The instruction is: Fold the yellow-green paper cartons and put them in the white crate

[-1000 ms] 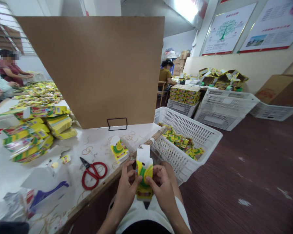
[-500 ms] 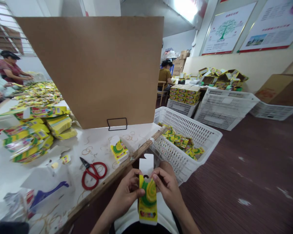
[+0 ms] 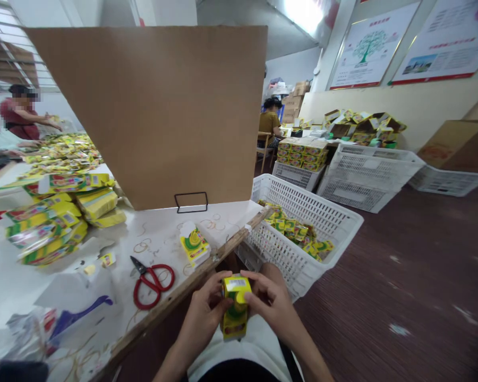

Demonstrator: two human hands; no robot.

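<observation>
A small yellow and green carton (image 3: 236,318) is held upright above my lap, its barcoded top flap folded down toward me. My left hand (image 3: 207,306) grips its left side, with the thumb on the front. On the right side, my right hand (image 3: 270,300) is closed on the carton, its thumb pressing near the flap's tab. A similar small carton (image 3: 195,245) lies on the table just ahead, its white end flap open. Red-handled scissors (image 3: 153,284) rest to the left of my hands.
Stacked flat cartons (image 3: 48,228) and loose rubber bands (image 3: 142,245) cover the white table (image 3: 159,228). A cardboard panel (image 3: 155,116) stands behind a black wire stand (image 3: 191,202). A white basket (image 3: 334,223) of small packets sits right. Other people work farther back.
The carton's upright white flap has been folded over the top toward me, so its printed side now shows. Both hands remain on the carton, which is tilted differently.
</observation>
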